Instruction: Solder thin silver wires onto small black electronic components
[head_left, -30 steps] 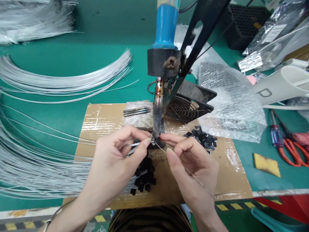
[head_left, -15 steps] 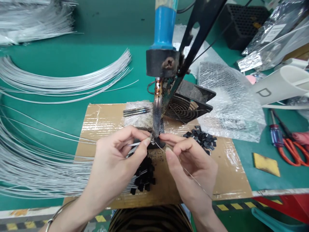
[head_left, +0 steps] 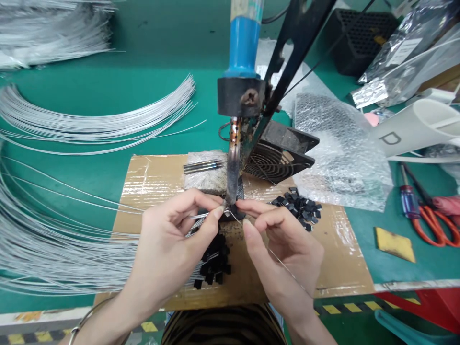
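Observation:
A soldering iron (head_left: 245, 45) with a blue handle is clamped upright, its tip pointing down between my hands. My left hand (head_left: 172, 239) pinches pale grey wires (head_left: 198, 216) just left of the tip; a tiny part at their ends is partly hidden by the fingers. My right hand (head_left: 287, 244) holds a thin strand of solder wire (head_left: 280, 261) between thumb and fingers, its end reaching the tip. Under my left hand spreads a bundle of grey wires (head_left: 72, 254) ending in black connectors (head_left: 215, 263).
Loose black pieces (head_left: 300, 208) lie on the cardboard sheet (head_left: 143, 177). A fan (head_left: 276, 153) stands behind the iron. Metal rods (head_left: 203, 166) rest on a pale block. Bubble wrap (head_left: 341, 153), a yellow sponge (head_left: 395, 244) and scissors (head_left: 434, 225) lie right; another wire bundle (head_left: 108, 124) lies left.
My right hand has moved slightly left, its thumb now nearer the iron tip along the solder wire. My left hand has hardly moved.

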### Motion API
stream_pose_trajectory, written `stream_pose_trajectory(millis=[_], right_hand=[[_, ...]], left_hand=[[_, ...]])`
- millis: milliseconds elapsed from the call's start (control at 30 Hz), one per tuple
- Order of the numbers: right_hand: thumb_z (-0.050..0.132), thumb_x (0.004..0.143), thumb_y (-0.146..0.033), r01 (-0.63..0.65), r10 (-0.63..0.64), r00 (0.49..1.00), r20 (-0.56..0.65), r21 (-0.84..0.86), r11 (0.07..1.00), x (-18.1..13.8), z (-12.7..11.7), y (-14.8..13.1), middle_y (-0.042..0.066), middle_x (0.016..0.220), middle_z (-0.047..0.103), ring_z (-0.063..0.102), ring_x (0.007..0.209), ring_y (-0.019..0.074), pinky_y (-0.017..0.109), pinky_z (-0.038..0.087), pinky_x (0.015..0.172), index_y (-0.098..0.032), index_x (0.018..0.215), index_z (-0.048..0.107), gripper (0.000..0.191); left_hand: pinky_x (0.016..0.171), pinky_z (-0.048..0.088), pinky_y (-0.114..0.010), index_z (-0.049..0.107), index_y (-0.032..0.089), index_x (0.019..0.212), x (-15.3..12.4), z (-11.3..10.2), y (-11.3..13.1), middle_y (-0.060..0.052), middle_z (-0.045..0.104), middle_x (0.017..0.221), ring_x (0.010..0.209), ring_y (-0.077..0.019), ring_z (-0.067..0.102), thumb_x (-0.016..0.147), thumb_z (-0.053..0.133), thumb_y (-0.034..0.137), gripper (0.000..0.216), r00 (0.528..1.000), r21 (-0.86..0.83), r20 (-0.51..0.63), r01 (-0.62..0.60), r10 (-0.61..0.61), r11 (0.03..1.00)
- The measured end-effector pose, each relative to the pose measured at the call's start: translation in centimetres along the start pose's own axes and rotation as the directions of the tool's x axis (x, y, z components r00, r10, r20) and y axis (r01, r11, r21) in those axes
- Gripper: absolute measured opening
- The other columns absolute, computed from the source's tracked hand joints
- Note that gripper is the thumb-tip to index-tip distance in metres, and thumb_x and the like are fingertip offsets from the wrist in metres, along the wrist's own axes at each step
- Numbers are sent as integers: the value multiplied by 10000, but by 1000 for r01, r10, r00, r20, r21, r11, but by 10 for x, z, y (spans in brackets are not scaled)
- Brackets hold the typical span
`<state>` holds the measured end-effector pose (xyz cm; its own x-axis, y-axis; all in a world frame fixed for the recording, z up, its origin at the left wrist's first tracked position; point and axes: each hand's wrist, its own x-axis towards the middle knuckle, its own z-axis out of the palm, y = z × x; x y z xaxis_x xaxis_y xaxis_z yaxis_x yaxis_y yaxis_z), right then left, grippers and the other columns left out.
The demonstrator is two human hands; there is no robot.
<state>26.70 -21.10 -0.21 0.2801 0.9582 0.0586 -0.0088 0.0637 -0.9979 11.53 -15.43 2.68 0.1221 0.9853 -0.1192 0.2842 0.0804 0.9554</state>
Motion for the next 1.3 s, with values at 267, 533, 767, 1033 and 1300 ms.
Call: stream_pose_trajectory(millis=[267,533,767,1033,1300], right_hand=[[686,969,-100,-4,4,1000,3,-4,1000,-1,0,2,-9,1203,792,730,1175,145,267,539,1057,-253,860,632,196],[699,959,-97,20,-20,1000,-16,-32,999,-1,2,2,-14,1174,800,742,1136,137,252,544,1037,-249,855,646,192],[700,956,-101,17,-18,1000,-12,-25,1000,0,1,1,-11,1170,801,744,1134,139,257,542,1043,-248,847,641,192],[706,950,-111,0,0,1000,-17,-38,999,1,2,1,0,1147,811,753,1124,156,282,558,1032,-252,842,643,188],[697,957,-121,-7,6,1000,-19,-42,999,0,1,2,24,1138,816,760,1117,178,300,569,1010,-244,835,637,183]], left_hand=[[683,558,-120,757,221,787,1,-1,-1,29,789,814,746,-95,743,848,747,126,114,1000,-7,9,6,-6,1000],[673,546,-133,761,223,802,-1,0,-2,26,806,842,734,-96,726,856,750,153,89,1000,3,8,6,-6,1000],[644,539,-142,754,218,782,-1,-1,-1,22,800,815,703,-100,715,850,750,171,83,1000,23,-3,13,-13,1000],[652,536,-157,758,228,792,0,-1,-1,27,796,818,719,-107,707,860,745,180,84,1000,22,25,15,-15,1000],[642,529,-177,760,217,790,1,-1,-1,18,796,825,724,-121,703,867,739,192,84,999,54,48,21,-24,998]])
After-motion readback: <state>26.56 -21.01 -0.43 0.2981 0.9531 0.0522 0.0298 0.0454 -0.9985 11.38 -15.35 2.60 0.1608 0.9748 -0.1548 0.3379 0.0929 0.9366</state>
